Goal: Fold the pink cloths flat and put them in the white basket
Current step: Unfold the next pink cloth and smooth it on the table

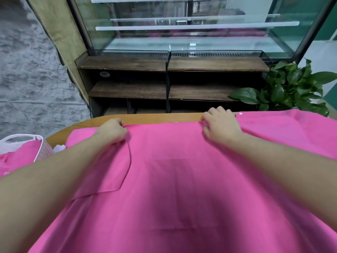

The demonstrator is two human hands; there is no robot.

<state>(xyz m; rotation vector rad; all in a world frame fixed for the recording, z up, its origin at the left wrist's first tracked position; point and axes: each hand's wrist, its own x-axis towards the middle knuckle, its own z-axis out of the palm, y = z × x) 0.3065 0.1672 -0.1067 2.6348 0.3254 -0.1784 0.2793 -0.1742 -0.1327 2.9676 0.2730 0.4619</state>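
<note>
A large pink cloth (173,189) lies spread over the wooden table (164,118), covering most of it. My left hand (112,131) grips the cloth's far edge on the left, fingers curled round the fabric. My right hand (221,126) pinches the same far edge further right, near the table's rim. A folded flap of the cloth lies under my left forearm. The white basket (39,143) stands at the left, beside the table, with pink cloth (20,157) inside it.
Beyond the table stands a dark wooden shelf unit (169,88) with a glass display case (182,33) on top. A green leafy plant (291,88) sits at the far right. A grey wall is on the left.
</note>
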